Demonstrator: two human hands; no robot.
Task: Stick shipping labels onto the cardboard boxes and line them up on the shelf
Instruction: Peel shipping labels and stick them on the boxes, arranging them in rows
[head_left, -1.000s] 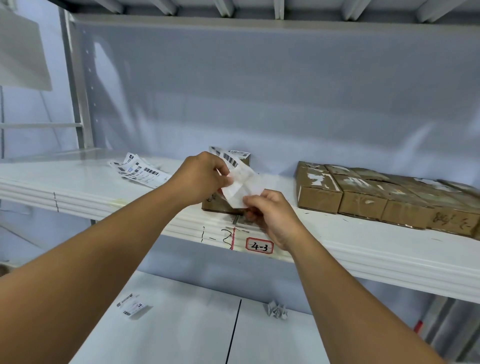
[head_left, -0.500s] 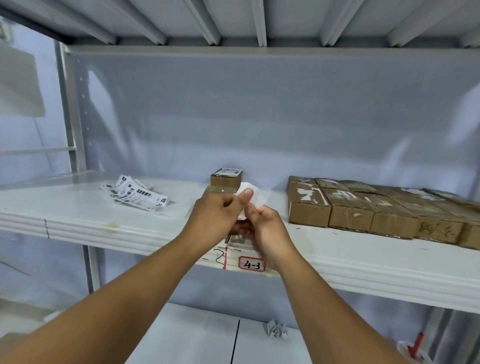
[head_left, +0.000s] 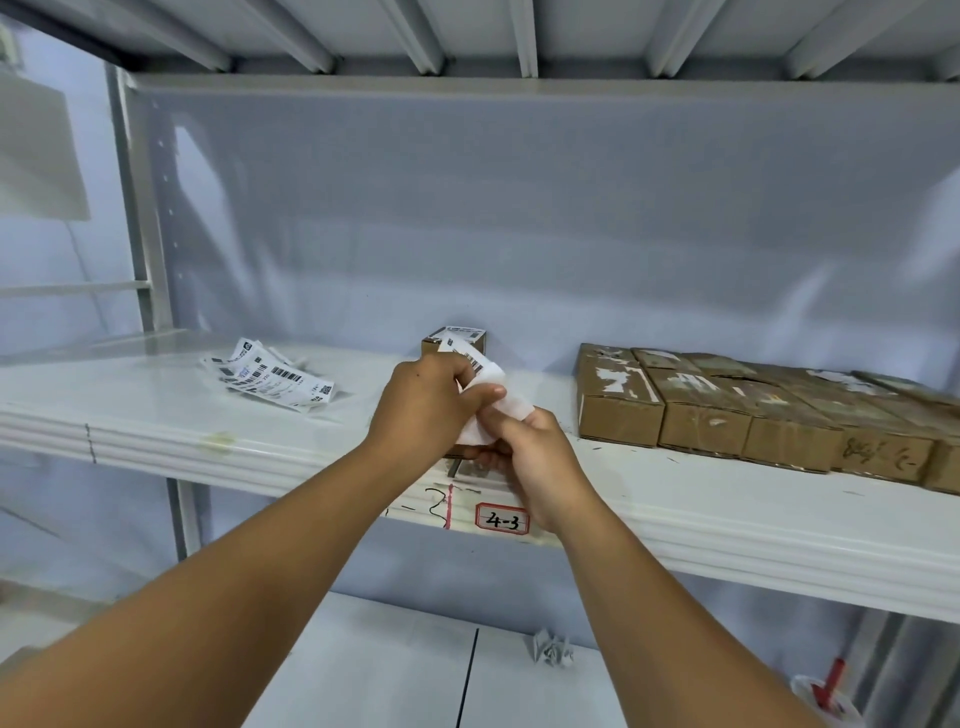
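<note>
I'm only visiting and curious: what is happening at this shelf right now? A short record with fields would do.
Left hand: pinches the shipping label, barcode end up
Right hand: pinches the same label's blank white lower part
Where: over the front of the shelf, above the tag 4-3
Behind the hands: small box with a label on top
Shelf, left: loose pile of labels
Shelf, right: row of brown boxes, side by side

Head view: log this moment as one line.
left hand: pinches shipping label | right hand: pinches same label | cardboard boxes: row on shelf, right | spare labels: shelf, left
</note>
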